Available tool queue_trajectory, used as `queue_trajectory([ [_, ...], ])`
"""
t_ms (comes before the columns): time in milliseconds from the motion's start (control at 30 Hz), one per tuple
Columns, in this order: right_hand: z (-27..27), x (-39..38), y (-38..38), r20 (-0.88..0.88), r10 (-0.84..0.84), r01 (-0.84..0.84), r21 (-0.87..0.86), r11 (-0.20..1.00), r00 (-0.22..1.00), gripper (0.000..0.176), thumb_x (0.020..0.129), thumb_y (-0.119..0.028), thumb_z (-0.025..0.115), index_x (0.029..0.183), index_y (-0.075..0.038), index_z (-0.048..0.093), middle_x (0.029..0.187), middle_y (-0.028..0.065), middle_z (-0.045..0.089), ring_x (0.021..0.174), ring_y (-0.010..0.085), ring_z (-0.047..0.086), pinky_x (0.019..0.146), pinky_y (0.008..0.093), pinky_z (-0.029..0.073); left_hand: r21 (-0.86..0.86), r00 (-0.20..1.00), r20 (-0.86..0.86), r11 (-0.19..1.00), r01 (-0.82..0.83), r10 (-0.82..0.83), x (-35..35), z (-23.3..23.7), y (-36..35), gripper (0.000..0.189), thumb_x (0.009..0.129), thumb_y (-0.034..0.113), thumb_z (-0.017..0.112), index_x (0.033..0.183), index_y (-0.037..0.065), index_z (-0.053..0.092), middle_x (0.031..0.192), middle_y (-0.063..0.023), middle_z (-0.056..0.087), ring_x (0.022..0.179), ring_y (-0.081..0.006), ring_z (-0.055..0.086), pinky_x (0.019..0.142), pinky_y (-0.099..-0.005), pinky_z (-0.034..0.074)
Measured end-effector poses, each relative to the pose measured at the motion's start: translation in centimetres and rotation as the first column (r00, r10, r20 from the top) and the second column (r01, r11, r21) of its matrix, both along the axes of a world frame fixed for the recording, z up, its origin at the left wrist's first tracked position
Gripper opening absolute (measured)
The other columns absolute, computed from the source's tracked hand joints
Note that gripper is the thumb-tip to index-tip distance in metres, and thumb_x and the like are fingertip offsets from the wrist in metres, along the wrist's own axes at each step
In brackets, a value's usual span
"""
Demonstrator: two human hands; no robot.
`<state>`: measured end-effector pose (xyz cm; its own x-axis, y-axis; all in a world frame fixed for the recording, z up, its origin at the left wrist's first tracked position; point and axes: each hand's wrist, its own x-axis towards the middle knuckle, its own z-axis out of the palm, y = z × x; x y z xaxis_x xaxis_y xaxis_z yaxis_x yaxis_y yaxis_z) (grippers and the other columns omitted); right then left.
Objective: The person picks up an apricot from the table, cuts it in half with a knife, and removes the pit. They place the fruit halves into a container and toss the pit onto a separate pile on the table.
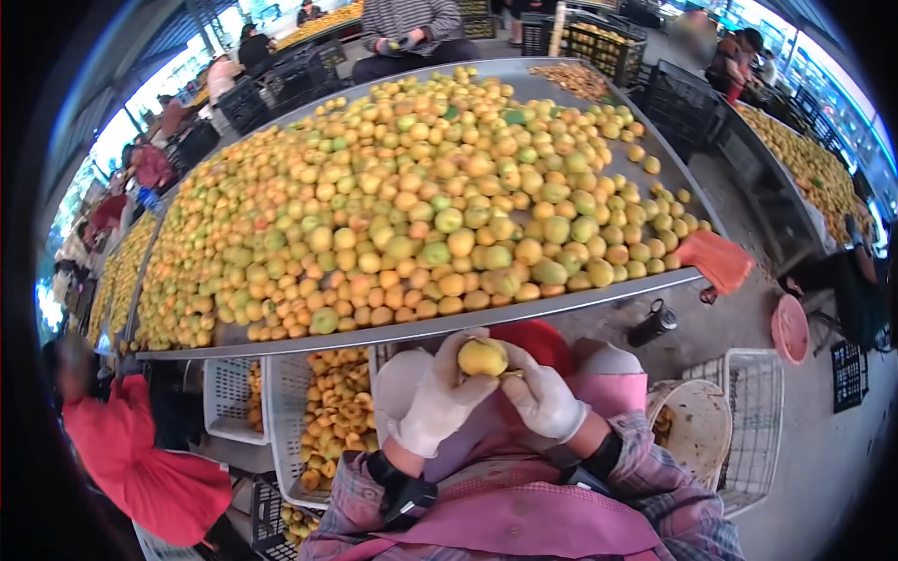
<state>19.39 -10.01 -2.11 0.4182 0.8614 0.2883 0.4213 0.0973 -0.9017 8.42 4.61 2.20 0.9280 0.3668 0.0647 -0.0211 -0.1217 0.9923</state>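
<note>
Over my lap, my left hand (441, 396), in a white glove, is closed round a yellow apricot (483, 357). My right hand (546, 400), gloved the same way, is pinched at the lower right side of the fruit. A thin bit of something shows at its fingertips, too small to name. Just beyond both hands runs the front edge of a metal table (421, 335). Loose apricots (393, 215), yellow to orange with some green, are heaped on it. Under the table edge, partly behind my hands, is a red rounded thing (538, 342).
Left of my knees, a white crate (288, 411) holds opened apricot halves (335, 421). To my right stand a white bucket (703, 425) and another white crate (756, 421). A dark bottle (653, 323) is on the floor. A person in red (140, 458) sits at left.
</note>
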Motion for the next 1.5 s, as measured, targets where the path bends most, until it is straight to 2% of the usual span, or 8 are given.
queue_trajectory([
  [200, 0.7, 0.4, -0.8, 0.098, 0.019, -0.010, -0.083, 0.997, 0.995, 0.054, 0.098, -0.028, 0.049, 0.143, -0.005, 0.031, 0.098, 0.0212, 0.065, 0.087, 0.0417, 0.064, 0.071, 0.0448, 0.052, -0.352, 0.999, 0.034, 0.935, 0.025, -0.014, -0.4, -1.2, -0.2, 0.049, 0.084, 0.014, 0.073, 0.127, 0.004, 0.051, 0.108, -0.0032, 0.060, 0.099, -0.0117, 0.055, 0.088, -0.0260, 0.045],
  [400, 0.7, 0.5, -1.1, 0.212, -0.018, 0.056, -0.175, 0.983, 0.977, 0.053, 0.097, -0.028, 0.050, 0.141, -0.004, 0.033, 0.089, 0.0196, 0.066, 0.075, 0.0413, 0.064, 0.062, 0.0465, 0.052, 0.477, 0.994, -0.102, 0.879, 0.014, 0.040, -0.3, 2.6, -0.1, 0.053, 0.086, 0.020, 0.073, 0.130, 0.002, 0.051, 0.108, -0.0034, 0.062, 0.100, -0.0120, 0.057, 0.088, -0.0254, 0.046],
  [500, 0.8, 0.7, -0.7, 0.225, -0.032, 0.051, -0.078, 0.996, 0.974, 0.053, 0.097, -0.028, 0.051, 0.141, -0.004, 0.034, 0.085, 0.0193, 0.066, 0.071, 0.0409, 0.064, 0.060, 0.0456, 0.052, 0.282, 0.981, -0.180, 0.959, -0.019, 0.072, 0.0, 1.5, -0.9, 0.052, 0.085, 0.017, 0.073, 0.129, 0.001, 0.051, 0.111, -0.0058, 0.061, 0.102, -0.0136, 0.057, 0.089, -0.0262, 0.046],
  [567, 1.2, 0.6, -0.4, 0.260, -0.106, 0.108, 0.004, 0.994, 0.960, 0.054, 0.096, -0.027, 0.052, 0.141, -0.003, 0.034, 0.082, 0.0190, 0.066, 0.070, 0.0402, 0.064, 0.060, 0.0451, 0.052, -0.614, 0.981, 0.095, 0.786, -0.075, 0.168, 0.4, -1.0, -2.2, 0.051, 0.082, 0.014, 0.073, 0.128, 0.003, 0.054, 0.112, -0.0089, 0.059, 0.102, -0.0160, 0.058, 0.088, -0.0276, 0.048],
  [700, 1.7, 0.5, -0.4, 0.249, -0.129, 0.134, -0.005, 0.991, 0.960, 0.055, 0.095, -0.026, 0.054, 0.141, -0.003, 0.034, 0.081, 0.0185, 0.066, 0.070, 0.0396, 0.064, 0.059, 0.0447, 0.052, -0.653, 0.988, 0.034, 0.752, -0.093, 0.152, 0.1, -1.4, -1.9, 0.052, 0.081, 0.013, 0.073, 0.128, 0.002, 0.053, 0.115, -0.0102, 0.058, 0.104, -0.0170, 0.058, 0.087, -0.0287, 0.049],
  [867, 1.4, 1.1, -0.8, 0.329, -0.068, 0.108, -0.104, 0.989, 0.942, 0.057, 0.094, -0.023, 0.057, 0.142, -0.003, 0.034, 0.080, 0.0163, 0.066, 0.067, 0.0364, 0.065, 0.056, 0.0422, 0.052, 0.491, 0.985, -0.029, 0.861, -0.133, 0.169, 0.2, 1.9, -1.1, 0.053, 0.081, 0.012, 0.074, 0.128, -0.001, 0.053, 0.118, -0.0100, 0.058, 0.102, -0.0152, 0.059, 0.085, -0.0290, 0.050],
  [1067, 0.4, 0.3, -0.1, 0.355, -0.156, 0.170, -0.010, 0.985, 0.922, 0.057, 0.093, -0.023, 0.057, 0.141, 0.000, 0.035, 0.075, 0.0150, 0.066, 0.063, 0.0344, 0.065, 0.054, 0.0417, 0.051, -0.146, 0.967, -0.141, 0.962, -0.232, 0.212, 0.1, -1.2, -1.3, 0.053, 0.079, 0.016, 0.077, 0.124, -0.001, 0.055, 0.110, -0.0118, 0.061, 0.091, -0.0195, 0.062, 0.080, -0.0284, 0.051],
  [1500, 0.5, 0.0, 0.1, 0.322, -0.144, 0.233, -0.258, 0.938, 0.936, 0.063, 0.087, -0.020, 0.059, 0.143, -0.005, 0.034, 0.074, 0.0200, 0.065, 0.066, 0.0392, 0.064, 0.058, 0.0476, 0.052, 0.376, 0.954, -0.064, 0.892, -0.250, 0.294, 1.6, -2.4, -1.2, 0.050, 0.075, 0.039, 0.078, 0.103, 0.002, 0.060, 0.098, -0.0205, 0.063, 0.090, -0.0379, 0.063, 0.075, -0.0434, 0.051],
])
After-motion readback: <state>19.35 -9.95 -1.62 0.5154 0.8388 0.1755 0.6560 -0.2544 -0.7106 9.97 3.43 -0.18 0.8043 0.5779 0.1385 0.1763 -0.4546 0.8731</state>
